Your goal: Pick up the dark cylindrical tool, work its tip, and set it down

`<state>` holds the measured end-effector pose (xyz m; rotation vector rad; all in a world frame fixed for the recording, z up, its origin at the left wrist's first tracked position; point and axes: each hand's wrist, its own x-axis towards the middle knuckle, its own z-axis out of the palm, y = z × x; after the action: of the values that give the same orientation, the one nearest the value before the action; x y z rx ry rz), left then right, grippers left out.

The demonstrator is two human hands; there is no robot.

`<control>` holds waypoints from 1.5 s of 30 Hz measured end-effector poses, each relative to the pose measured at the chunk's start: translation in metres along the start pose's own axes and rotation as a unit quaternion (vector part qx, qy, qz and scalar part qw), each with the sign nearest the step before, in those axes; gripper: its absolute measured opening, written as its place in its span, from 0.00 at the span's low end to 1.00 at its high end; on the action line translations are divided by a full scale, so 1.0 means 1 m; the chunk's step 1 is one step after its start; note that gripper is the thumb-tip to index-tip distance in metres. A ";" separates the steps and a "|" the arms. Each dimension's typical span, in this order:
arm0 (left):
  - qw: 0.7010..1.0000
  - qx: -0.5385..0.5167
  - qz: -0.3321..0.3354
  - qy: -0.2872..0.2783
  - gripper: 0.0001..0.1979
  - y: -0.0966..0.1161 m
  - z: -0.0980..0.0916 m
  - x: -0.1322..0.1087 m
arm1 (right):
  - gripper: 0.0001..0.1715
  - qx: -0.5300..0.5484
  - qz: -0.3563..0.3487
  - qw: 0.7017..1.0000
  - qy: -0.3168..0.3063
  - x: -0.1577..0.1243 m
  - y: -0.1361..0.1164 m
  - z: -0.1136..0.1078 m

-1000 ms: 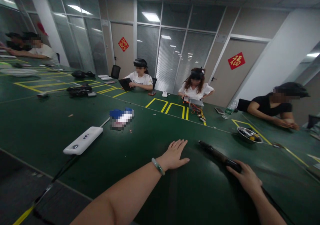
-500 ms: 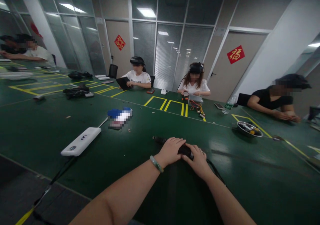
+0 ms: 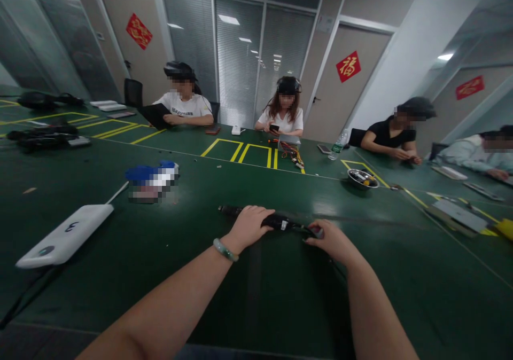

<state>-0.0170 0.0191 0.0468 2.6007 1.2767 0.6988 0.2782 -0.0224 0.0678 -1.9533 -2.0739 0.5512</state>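
A slim black electric screwdriver (image 3: 277,221) lies across the green table, its narrow metal tip pointing left. My left hand (image 3: 249,227) is closed over the middle of its body; a green bangle circles that wrist. From the tool's right end runs a black cable (image 3: 300,227). My right hand (image 3: 334,241) pinches this cable a short way from the body, thumb and fingers closed. Something small and greyish shows at those fingertips, too unclear to name. Beyond the right hand the cable continues down along the forearm, partly hidden.
A white power strip (image 3: 66,235) marked 3 lies at left, near a pixelated blue and white item (image 3: 154,181). At right stands a metal bowl (image 3: 362,179) of small parts. Wires (image 3: 294,154), a bottle (image 3: 339,145) and several seated people are across the green table (image 3: 192,285).
My right hand has left the screwdriver's body and moved right onto its cable. My left hand stays on the tool. The view has turned right, so the surroundings appear shifted left.
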 end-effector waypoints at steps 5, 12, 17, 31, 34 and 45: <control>1.000 -0.006 0.006 0.002 0.23 -0.001 0.000 0.000 | 0.28 0.035 0.049 0.992 -0.115 -0.017 0.022 -0.008; 1.000 0.002 0.012 0.001 0.25 -0.003 0.001 0.001 | 0.13 -0.002 0.028 0.995 -0.101 -0.023 0.011 -0.007; 1.000 0.007 0.017 -0.023 0.26 -0.002 0.001 0.004 | 0.12 0.044 0.029 0.997 -0.057 -0.008 0.002 0.004; 0.992 -0.030 0.010 -0.120 0.22 -0.038 -0.035 0.004 | 0.11 0.090 -0.079 0.973 0.199 0.004 -0.033 0.036; 0.991 -0.022 0.007 -0.134 0.21 -0.044 -0.047 -0.002 | 0.07 0.084 -0.102 0.987 0.095 0.006 -0.037 0.043; 0.997 -0.002 0.070 -0.038 0.11 0.019 -0.006 0.005 | 0.08 0.020 -0.126 0.983 0.134 0.003 -0.046 0.046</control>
<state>-0.0034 0.0109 0.0606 2.7057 1.0779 0.6156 0.2170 -0.0255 0.0460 -1.6075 -2.0736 0.2576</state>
